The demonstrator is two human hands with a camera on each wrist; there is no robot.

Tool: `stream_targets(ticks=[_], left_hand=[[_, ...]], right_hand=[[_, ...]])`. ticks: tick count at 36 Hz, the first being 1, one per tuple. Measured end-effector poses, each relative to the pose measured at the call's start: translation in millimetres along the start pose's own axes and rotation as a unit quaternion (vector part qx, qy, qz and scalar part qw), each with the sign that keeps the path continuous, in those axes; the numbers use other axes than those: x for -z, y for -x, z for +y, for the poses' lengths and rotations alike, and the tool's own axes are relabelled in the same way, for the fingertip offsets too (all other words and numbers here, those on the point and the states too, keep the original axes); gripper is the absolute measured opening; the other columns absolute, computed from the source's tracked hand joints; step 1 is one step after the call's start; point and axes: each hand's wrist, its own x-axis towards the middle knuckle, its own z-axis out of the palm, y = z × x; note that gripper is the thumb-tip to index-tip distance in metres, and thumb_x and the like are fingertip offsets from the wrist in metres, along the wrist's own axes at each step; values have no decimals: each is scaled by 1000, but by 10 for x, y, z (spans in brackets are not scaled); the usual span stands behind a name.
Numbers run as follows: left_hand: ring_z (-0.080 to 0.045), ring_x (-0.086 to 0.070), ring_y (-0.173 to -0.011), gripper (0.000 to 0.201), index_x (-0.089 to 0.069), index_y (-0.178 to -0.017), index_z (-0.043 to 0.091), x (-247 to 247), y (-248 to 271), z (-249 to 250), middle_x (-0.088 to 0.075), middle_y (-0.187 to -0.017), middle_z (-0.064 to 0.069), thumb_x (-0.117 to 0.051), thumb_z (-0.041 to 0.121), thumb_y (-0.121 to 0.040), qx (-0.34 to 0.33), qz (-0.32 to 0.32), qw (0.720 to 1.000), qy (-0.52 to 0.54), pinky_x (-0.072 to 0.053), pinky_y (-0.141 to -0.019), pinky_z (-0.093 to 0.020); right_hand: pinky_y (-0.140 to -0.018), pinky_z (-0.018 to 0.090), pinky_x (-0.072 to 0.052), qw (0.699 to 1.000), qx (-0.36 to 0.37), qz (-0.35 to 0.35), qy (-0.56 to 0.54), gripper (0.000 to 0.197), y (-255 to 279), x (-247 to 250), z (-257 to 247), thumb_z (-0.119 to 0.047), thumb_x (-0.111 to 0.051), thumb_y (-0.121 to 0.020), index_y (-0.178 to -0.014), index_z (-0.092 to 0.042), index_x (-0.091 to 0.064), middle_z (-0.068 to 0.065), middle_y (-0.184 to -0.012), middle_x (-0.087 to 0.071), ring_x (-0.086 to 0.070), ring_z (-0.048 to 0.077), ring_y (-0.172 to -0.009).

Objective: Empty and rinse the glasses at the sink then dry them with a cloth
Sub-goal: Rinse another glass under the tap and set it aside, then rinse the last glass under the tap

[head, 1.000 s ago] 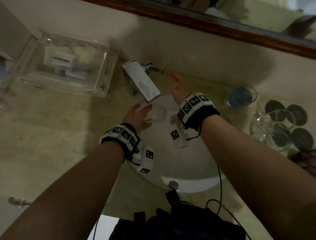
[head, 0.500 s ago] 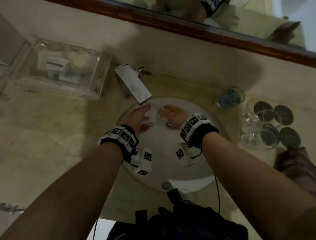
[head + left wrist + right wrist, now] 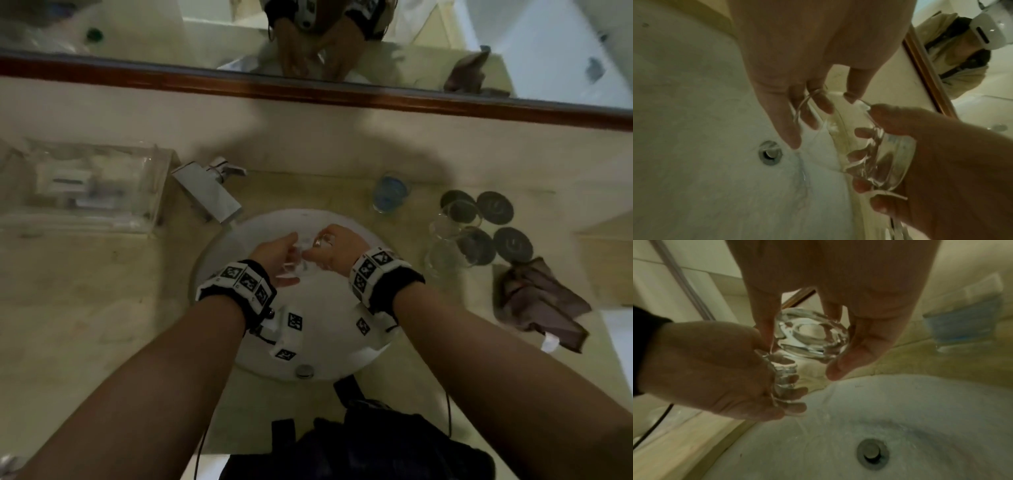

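Note:
Over the white sink (image 3: 236, 236) both hands hold one clear glass (image 3: 300, 264), which is tipped on its side. My left hand (image 3: 279, 251) grips the rim end, and some fingers (image 3: 807, 113) show through the glass wall. My right hand (image 3: 330, 248) curls its thumb and fingers round the thick base (image 3: 812, 335). A thin trickle of water (image 3: 803, 170) runs from the rim into the basin near the drain (image 3: 770, 152). A brown cloth (image 3: 541, 301) lies crumpled on the counter to the right.
The square chrome faucet (image 3: 209, 192) stands at the sink's back left. A glass of blue liquid (image 3: 390, 193), two clear glasses (image 3: 448, 240) and dark round coasters (image 3: 495, 207) sit on the right. A clear plastic box (image 3: 85, 185) is on the left, and a wood-framed mirror (image 3: 308, 92) runs behind.
My right hand left the faucet handle and took hold of the glass. Both hands drew the glass away from the spout, lower over the basin, and tipped it.

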Motion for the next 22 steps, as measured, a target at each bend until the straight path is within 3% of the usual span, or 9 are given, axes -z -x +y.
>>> stream_targets(ticks=[6,10,14,16,19,22], left_hand=[[-22,-58,-81,21,-61,-93,10,-186,117,-26,-60,-91,-10,-56,29,-99,-24,-3,999,-31,-54,-89,-48],[-17,-54,-72,14,-61,-98,12,-351,251,44,-57,-77,-5,-59,26,-97,-114,1,988,-105,-51,-79,-38],[-14,-58,-67,9,-64,-94,14,-523,352,88,-63,-79,-6,-63,23,-95,-246,-5,932,-266,-50,-67,-29],[-11,-58,-66,9,-65,-93,17,-630,397,129,-63,-80,-5,-63,25,-95,-288,-12,897,-336,-49,-60,-24],[-8,-55,-65,13,-66,-93,20,-743,424,210,-61,-76,3,-59,31,-97,-320,-23,863,-391,-40,-54,-18],[-12,-56,-66,21,-65,-84,24,-889,439,324,-61,-70,4,-54,33,-99,-334,-32,847,-412,-41,-58,-24]], right_hand=[[-87,36,-51,996,9,-8,88,52,217,169,20,-44,-71,-79,-119,-15,-55,1,-108,-59,-59,24,-104],[-92,33,-47,996,-8,-41,81,71,277,332,89,-32,-74,-80,-140,-15,-39,8,-131,-53,-53,25,-114],[-90,37,-47,993,2,-50,104,80,274,395,237,-29,-75,-79,-143,-13,-31,9,-136,-46,-51,28,-116],[-88,36,-48,998,17,-22,54,88,263,411,345,-35,-77,-76,-145,-15,-25,7,-137,-46,-53,27,-116],[-97,38,-47,998,48,24,-30,98,264,426,406,-39,-78,-74,-150,-19,-18,5,-145,-43,-50,25,-124],[-94,43,-49,997,44,55,-16,88,254,507,464,-49,-76,-69,-141,-22,-35,0,-133,-52,-55,23,-116]])
